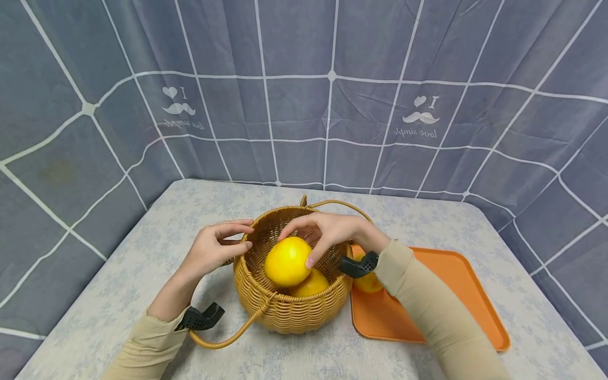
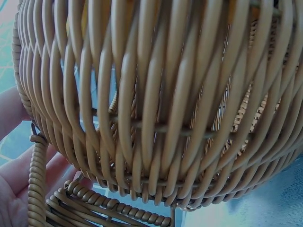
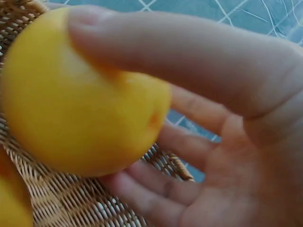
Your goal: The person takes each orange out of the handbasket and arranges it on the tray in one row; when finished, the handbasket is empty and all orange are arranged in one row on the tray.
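My right hand (image 1: 328, 232) holds a smooth, rounded yellow fruit (image 1: 287, 262) between thumb and fingers, over the opening of a round wicker basket (image 1: 294, 314). In the right wrist view, the thumb lies across the top of the fruit (image 3: 85, 104) and fingertips reach its underside. A second yellow fruit (image 1: 313, 284) lies inside the basket, partly hidden by the held one. At the basket's left rim, my left hand (image 1: 216, 248) grips with thumb and fingers. The left wrist view is mostly filled by the woven wall (image 2: 156, 94), with part of that hand (image 2: 19, 189) at its edge.
An orange tray (image 1: 446, 269) lies right of the basket, under my right forearm. Another yellow fruit (image 1: 368, 282) sits on it, partly covered by the wrist camera. One basket handle (image 1: 233, 338) hangs toward the front left; another (image 1: 339, 202) leans out behind. A grey-blue curtain (image 1: 299, 105) surrounds the table.
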Tool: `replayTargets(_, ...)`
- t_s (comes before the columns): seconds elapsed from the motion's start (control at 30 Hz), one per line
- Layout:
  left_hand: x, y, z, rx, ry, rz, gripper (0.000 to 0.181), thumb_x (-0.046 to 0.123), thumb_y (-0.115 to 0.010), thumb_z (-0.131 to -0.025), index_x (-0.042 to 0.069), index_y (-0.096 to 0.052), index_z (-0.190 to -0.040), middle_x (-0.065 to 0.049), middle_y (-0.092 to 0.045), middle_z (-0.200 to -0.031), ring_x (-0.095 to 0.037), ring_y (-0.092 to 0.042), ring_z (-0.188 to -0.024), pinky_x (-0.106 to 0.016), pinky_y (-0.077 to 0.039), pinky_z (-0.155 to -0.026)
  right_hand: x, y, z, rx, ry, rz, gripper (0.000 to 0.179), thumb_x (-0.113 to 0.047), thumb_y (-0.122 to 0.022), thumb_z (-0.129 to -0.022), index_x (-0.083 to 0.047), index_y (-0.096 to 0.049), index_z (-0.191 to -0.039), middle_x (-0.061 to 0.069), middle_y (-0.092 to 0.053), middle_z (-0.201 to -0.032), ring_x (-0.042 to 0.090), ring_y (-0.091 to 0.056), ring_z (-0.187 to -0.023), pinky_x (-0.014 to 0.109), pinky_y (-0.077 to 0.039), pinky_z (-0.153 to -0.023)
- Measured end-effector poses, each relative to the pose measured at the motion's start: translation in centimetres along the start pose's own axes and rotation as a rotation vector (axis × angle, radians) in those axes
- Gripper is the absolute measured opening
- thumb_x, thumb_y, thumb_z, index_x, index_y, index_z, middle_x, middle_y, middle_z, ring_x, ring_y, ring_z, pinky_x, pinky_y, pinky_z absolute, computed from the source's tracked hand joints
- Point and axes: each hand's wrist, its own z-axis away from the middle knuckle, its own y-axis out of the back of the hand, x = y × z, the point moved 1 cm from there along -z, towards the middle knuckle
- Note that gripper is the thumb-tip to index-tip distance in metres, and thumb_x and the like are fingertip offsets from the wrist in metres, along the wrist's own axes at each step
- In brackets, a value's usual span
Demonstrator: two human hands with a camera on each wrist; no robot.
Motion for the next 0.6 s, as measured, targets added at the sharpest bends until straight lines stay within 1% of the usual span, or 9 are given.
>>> replayTargets(0.13, 0.0, 0.0, 0.0, -0.001, 0.012, 0.012, 0.032, 0.013, -0.071, -0.083, -0.002, -0.067, -0.111, -0.010, -0.056, -0.130, -0.029, -0.066, -0.096, -0.028, -0.056, -0.072, -0.5, 0.0, 1.4, 0.114, 0.031, 0.010, 0.065, -0.013, -0.080, -0.075, -0.004, -0.049, -0.132, 0.009, -0.051, -0.131, 0.028, -0.055, -0.113, 0.042, -0.045, -0.096)
replayTargets(0.33, -0.1, -0.1, 0.0, -0.001, 0.003, 0.011, 0.031, 0.012, -0.071, -0.083, -0.002, -0.067, -0.110, -0.011, -0.056, -0.129, -0.029, -0.066, -0.095, -0.028, -0.056, -0.073, -1.1, -0.2, 3.8, 0.232, 0.085, 0.014, 0.066, -0.009, -0.081, -0.074, -0.001, -0.049, -0.132, 0.013, -0.051, -0.131, 0.031, -0.054, -0.112, 0.044, -0.047, -0.094)
replayTargets(0.43, -0.2, -0.1, -0.1, 0.002, 0.000, 0.002, 0.031, 0.011, -0.071, -0.083, -0.002, -0.067, -0.110, -0.011, -0.057, -0.129, -0.028, -0.066, -0.095, -0.028, -0.056, -0.073, -1.5, -0.4, 5.0, 0.311, 0.073, 0.019, 0.066, -0.009, -0.081, -0.074, -0.004, -0.049, -0.132, 0.011, -0.049, -0.132, 0.032, -0.055, -0.110, 0.045, -0.048, -0.091)
replayTargets(0.6, -0.3, -0.1, 0.0, 0.006, 0.011, -0.005, 0.030, 0.012, -0.071, -0.083, -0.001, -0.067, -0.110, -0.009, -0.057, -0.129, -0.027, -0.066, -0.095, -0.029, -0.056, -0.071, -2.1, -0.7, 7.0, 0.468, 0.018, 0.089, 0.067, -0.010, -0.081, -0.073, -0.008, -0.051, -0.132, 0.008, -0.047, -0.135, 0.028, -0.052, -0.111, 0.041, -0.048, -0.093)
